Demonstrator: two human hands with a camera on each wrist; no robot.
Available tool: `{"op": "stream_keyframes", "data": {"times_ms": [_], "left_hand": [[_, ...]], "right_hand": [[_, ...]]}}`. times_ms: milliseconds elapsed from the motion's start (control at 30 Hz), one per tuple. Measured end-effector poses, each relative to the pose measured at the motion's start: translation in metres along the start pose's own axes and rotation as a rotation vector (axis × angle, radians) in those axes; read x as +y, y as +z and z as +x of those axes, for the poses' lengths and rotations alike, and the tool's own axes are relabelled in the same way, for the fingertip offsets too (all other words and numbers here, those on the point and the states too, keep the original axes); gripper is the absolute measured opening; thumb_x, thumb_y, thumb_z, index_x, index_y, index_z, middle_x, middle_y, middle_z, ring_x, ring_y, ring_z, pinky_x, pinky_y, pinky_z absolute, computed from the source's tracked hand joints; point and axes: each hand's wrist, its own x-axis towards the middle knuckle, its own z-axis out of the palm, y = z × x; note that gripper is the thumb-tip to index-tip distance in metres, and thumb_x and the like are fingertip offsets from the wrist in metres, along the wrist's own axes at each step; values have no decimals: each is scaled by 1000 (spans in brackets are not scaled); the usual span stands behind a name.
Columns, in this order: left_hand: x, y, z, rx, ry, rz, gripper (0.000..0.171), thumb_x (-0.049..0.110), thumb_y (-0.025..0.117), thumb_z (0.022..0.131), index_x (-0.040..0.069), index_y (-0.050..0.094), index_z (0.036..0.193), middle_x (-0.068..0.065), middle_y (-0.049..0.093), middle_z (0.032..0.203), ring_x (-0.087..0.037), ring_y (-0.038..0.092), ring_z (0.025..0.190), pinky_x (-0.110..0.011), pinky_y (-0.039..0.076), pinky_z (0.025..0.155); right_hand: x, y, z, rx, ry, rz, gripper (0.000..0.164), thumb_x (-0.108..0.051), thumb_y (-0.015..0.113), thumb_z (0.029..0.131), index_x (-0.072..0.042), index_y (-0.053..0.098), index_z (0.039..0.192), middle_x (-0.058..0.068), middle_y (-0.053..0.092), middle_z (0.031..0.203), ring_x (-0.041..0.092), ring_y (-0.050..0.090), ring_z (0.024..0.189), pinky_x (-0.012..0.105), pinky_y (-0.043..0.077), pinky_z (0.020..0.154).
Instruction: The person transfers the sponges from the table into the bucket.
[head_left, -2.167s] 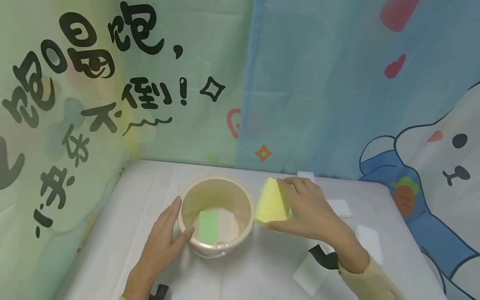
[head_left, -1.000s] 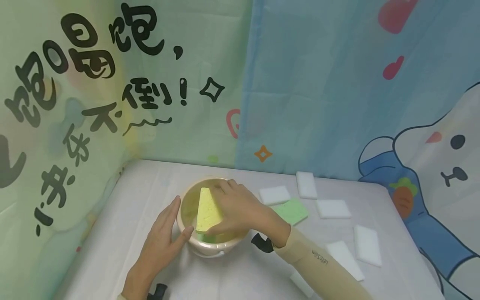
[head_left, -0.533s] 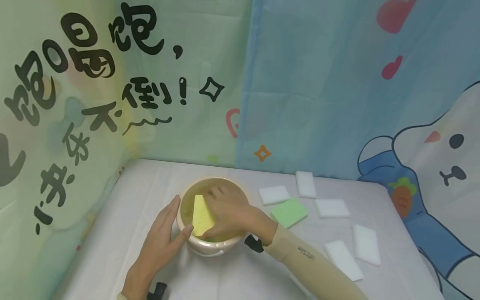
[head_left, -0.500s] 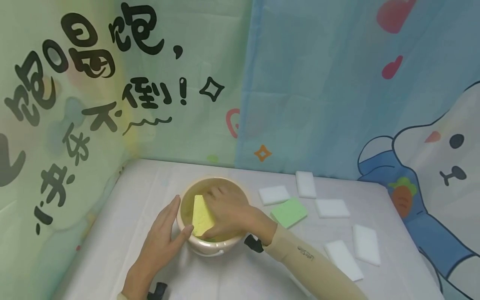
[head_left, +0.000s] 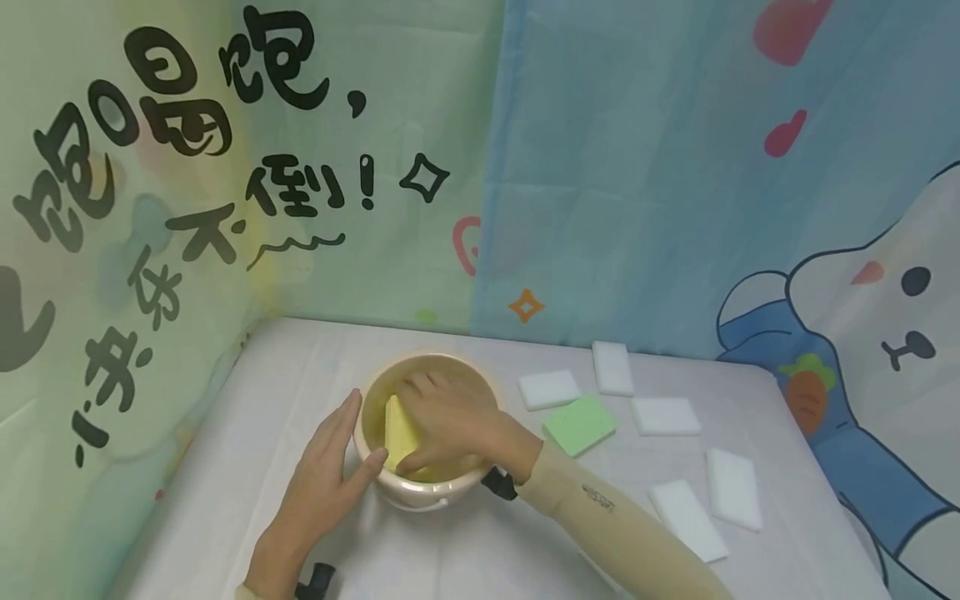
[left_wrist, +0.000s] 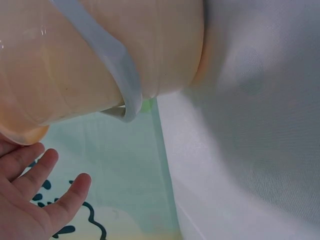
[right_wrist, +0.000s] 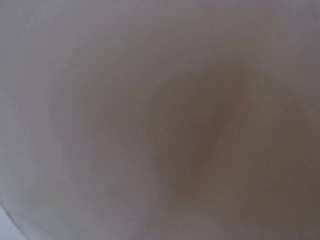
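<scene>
A cream bucket (head_left: 427, 498) with a pale handle stands on the white-covered table. Down inside it, my right hand (head_left: 450, 425) grips a yellow sponge (head_left: 400, 437) between thumb and fingers. The sponge is partly hidden by that hand, and the bucket's floor is mostly covered from sight. My left hand (head_left: 322, 475) rests with straight, spread fingers at the bucket's left rim, thumb over the near edge. In the left wrist view, the fingers of the left hand (left_wrist: 40, 195) lie by the rim and the bucket wall (left_wrist: 100, 60) fills the upper part. The right wrist view is a brownish blur.
Right of the bucket lies a green sponge (head_left: 579, 425). Around it are several white sponge blocks, among them one (head_left: 550, 389) behind it and one (head_left: 733, 490) farther right. Printed curtains (head_left: 637, 208) rise behind and left of the table (head_left: 300, 358).
My right hand has carried the yellow sponge from right of the bucket over the rim and lowered it inside. My left hand has stayed at the rim.
</scene>
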Motion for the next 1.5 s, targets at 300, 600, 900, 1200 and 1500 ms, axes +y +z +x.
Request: {"op": "stream_keyframes", "data": {"times_ms": [300, 600, 900, 1200, 1500], "left_hand": [[0, 1, 2, -8, -2, 7, 79, 38, 63, 99, 8, 23, 160, -11, 30, 161, -33, 32, 144, -55, 30, 114], [1, 1, 3, -11, -34, 12, 80, 36, 65, 98, 8, 22, 160, -12, 31, 160, -35, 33, 143, -56, 30, 114], [3, 1, 3, 3, -28, 1, 80, 37, 66, 97, 4, 25, 158, -12, 31, 161, -35, 33, 143, -56, 31, 114], [1, 3, 1, 0, -25, -7, 80, 36, 66, 98, 6, 24, 159, -11, 30, 161, -34, 32, 144, -56, 30, 114], [3, 3, 0, 14, -31, 1, 81, 30, 69, 96, 7, 24, 159, -12, 32, 160, -35, 34, 143, -56, 30, 114]], "right_hand": [[13, -11, -10, 104, 12, 65, 81, -60, 72, 84, -5, 53, 141, 12, 44, 149, 30, 37, 139, 46, 32, 115], [25, -15, -37, 168, 60, 137, 75, -49, 73, 88, -5, 51, 144, 11, 48, 145, 33, 42, 133, 51, 37, 108], [37, -13, -70, 280, 93, 152, 71, -45, 73, 89, -1, 52, 141, 14, 54, 137, 34, 44, 131, 55, 33, 109], [56, -6, -110, 399, 187, 208, 66, -43, 73, 90, -2, 55, 138, 14, 56, 135, 36, 47, 128, 60, 36, 105], [76, 8, -145, 427, 297, 215, 62, -37, 73, 91, -1, 55, 138, 17, 57, 132, 40, 49, 125, 64, 39, 99]]}}
